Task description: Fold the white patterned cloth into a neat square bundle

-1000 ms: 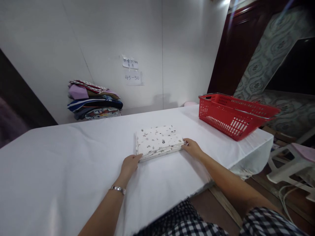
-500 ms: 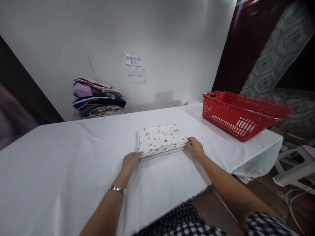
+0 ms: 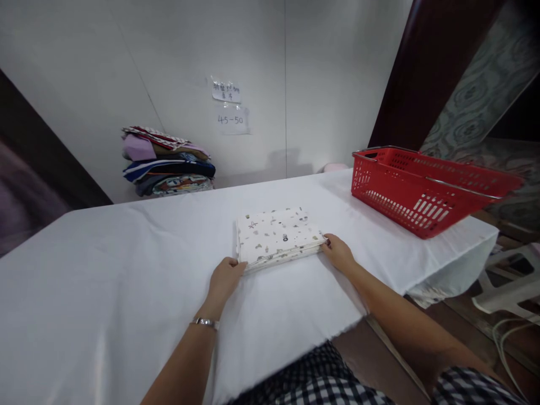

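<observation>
A folded white cloth (image 3: 278, 233) with a small scattered print lies on the white-covered table (image 3: 169, 253). Its near side shows several stacked layers. My left hand (image 3: 225, 279) pinches the near left corner, thumb on top. At the near right corner, my right hand (image 3: 337, 251) grips the edge in the same way; the fingers underneath are hidden on both sides.
A red plastic basket (image 3: 392, 191) with metal handles stands at the table's right side. Toward the back left is a pile of folded fabrics (image 3: 169, 163) against the wall. Paper signs (image 3: 232, 119) hang on the wall. A white plastic stool (image 3: 510, 287) stands at lower right.
The cloth's near edge sits a little lower and flatter on the table, with both hands still at its corners. The camera view has shifted slightly.
</observation>
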The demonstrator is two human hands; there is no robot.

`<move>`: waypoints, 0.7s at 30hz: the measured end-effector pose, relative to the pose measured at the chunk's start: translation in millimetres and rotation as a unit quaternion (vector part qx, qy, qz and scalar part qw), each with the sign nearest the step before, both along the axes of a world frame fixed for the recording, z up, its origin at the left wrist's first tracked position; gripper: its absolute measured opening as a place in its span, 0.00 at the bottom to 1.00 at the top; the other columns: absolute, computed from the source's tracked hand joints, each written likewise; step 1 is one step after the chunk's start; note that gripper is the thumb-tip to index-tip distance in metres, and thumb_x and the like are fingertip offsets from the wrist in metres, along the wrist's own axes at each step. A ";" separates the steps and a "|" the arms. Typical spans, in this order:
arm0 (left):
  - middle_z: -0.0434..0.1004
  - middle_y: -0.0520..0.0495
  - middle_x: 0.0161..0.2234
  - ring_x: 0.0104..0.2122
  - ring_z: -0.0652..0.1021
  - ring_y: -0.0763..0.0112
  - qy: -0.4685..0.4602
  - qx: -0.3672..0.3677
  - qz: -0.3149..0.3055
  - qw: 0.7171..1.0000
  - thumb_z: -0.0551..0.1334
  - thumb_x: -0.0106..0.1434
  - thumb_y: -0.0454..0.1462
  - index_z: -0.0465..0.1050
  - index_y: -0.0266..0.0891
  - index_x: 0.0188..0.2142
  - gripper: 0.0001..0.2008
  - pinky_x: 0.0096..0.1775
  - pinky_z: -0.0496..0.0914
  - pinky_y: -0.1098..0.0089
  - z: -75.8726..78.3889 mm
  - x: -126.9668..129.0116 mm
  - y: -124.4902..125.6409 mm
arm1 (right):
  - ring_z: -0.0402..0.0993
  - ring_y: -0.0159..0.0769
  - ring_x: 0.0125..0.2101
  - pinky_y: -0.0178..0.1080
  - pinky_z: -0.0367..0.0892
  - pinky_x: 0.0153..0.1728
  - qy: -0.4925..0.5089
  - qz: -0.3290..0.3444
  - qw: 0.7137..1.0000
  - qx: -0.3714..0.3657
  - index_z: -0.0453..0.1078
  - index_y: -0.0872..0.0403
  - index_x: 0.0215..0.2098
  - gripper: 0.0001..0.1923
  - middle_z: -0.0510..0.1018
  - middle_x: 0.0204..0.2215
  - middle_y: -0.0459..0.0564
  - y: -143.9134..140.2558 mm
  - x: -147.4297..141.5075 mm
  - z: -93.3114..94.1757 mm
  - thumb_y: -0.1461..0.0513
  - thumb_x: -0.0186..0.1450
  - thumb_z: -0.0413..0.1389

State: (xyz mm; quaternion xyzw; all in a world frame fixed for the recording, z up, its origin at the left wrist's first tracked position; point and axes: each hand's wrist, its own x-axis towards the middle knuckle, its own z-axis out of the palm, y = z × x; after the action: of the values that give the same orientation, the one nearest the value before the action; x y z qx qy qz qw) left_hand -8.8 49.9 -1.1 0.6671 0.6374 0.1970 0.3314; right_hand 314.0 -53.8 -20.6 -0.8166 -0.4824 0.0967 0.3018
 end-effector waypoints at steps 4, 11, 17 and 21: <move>0.76 0.45 0.31 0.23 0.73 0.69 -0.018 -0.030 0.017 0.999 0.59 0.53 0.45 0.62 0.35 0.49 0.26 0.28 0.63 0.71 5.5 3.3 0.6 | 0.68 0.33 0.31 0.32 0.60 0.30 0.181 -0.007 0.982 -0.051 0.67 0.53 0.46 0.19 0.74 0.30 0.46 4.3 9.4 14.6 0.60 0.55 0.55; 0.69 0.51 0.19 0.20 0.70 0.69 -0.043 -0.073 0.022 0.996 0.60 0.51 0.40 0.67 0.32 0.42 0.19 0.24 0.60 0.72 20.4 5.6 -1.3 | 0.60 0.28 0.14 0.32 0.55 0.16 0.269 0.009 0.954 -0.135 0.65 0.56 0.23 0.21 0.66 0.14 0.44 20.2 11.4 34.5 0.46 0.57 0.53; 0.59 0.56 0.12 0.15 0.61 0.76 -0.132 -0.141 0.006 0.981 0.60 0.48 0.38 0.63 0.38 0.19 0.07 0.19 0.52 0.74 18.7 3.7 6.4 | 0.59 0.25 0.13 0.29 0.51 0.13 0.327 0.007 0.930 -0.169 0.65 0.56 0.24 0.16 0.64 0.12 0.41 29.2 13.9 34.1 0.51 0.53 0.59; 0.57 0.55 0.11 0.14 0.57 0.78 -0.142 -0.187 0.003 0.972 0.60 0.47 0.38 0.60 0.38 0.15 0.11 0.18 0.48 0.74 22.7 3.0 9.4 | 0.68 0.30 0.19 0.31 0.64 0.19 0.457 0.043 0.875 -0.150 0.68 0.59 0.30 0.13 0.73 0.21 0.48 27.5 14.5 35.7 0.55 0.57 0.57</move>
State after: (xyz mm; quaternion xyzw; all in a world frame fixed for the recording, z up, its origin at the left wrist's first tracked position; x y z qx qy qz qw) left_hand -5.8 59.3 21.6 0.5568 0.6116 0.1682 0.5364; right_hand 328.5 -26.2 15.1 -0.6953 -0.3048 0.5437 0.3579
